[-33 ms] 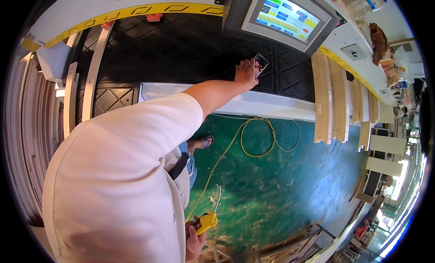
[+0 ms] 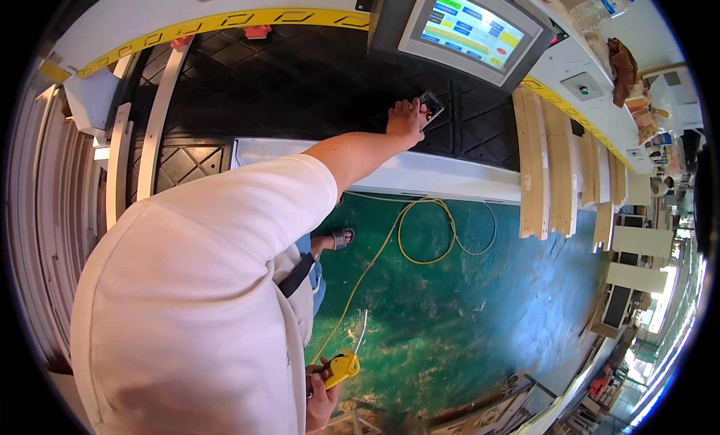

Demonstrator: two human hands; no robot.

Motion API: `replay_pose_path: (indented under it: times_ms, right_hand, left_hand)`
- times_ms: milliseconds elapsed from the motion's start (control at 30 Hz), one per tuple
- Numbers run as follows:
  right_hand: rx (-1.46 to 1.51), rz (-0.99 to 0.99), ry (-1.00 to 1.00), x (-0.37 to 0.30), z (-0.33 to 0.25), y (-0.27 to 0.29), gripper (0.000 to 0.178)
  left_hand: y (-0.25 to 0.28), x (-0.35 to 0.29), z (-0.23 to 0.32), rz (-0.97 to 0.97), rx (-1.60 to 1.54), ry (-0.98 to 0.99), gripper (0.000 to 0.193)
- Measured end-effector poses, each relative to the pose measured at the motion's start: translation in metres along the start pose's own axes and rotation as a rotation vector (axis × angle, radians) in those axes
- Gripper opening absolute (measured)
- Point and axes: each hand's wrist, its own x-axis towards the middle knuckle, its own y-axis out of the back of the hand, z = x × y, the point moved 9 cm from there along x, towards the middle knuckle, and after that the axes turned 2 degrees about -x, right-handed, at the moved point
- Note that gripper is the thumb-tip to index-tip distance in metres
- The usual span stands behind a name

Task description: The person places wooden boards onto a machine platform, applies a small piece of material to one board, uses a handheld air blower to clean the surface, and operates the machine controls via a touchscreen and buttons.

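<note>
My left arm, in a white sleeve, reaches over a black diamond-patterned bed (image 2: 300, 82). At its end, my left hand (image 2: 405, 124) is closed on a small dark rectangular device (image 2: 430, 109), about phone-sized, with a pale edge; its exact kind is unclear. Lower down, my right hand (image 2: 321, 397) is wrapped around a yellow air blow gun (image 2: 343, 367) with a thin bent metal nozzle (image 2: 362, 330). The palm side of that hand is hidden.
A control panel with a lit touchscreen (image 2: 469, 28) overhangs the bed. Wooden boards (image 2: 532, 165) jut out at its right. A yellow hose (image 2: 401, 244) loops across the green floor (image 2: 435, 315), near a sandaled foot (image 2: 341, 238). A water bottle (image 2: 600, 7) lies at the upper right.
</note>
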Motion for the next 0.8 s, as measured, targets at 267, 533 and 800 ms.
replay_pose_path:
  times_ms: [267,533,800]
  right_hand:
    - [0.104,-0.027,0.013,0.041,-0.006,-0.027,0.063]
    - [1.113,-0.331,0.107,0.125,0.026,-0.033,0.066]
    - [0.961,-0.428,0.122,0.126,0.032,-0.06,0.072]
  left_hand:
    - [0.045,-0.031,-0.056,0.027,0.086,0.029,0.101]
    - [0.065,-0.012,-0.106,0.057,-0.103,-0.006,0.089]
    - [0.042,0.033,-0.124,-0.479,-0.152,-0.197,0.068]
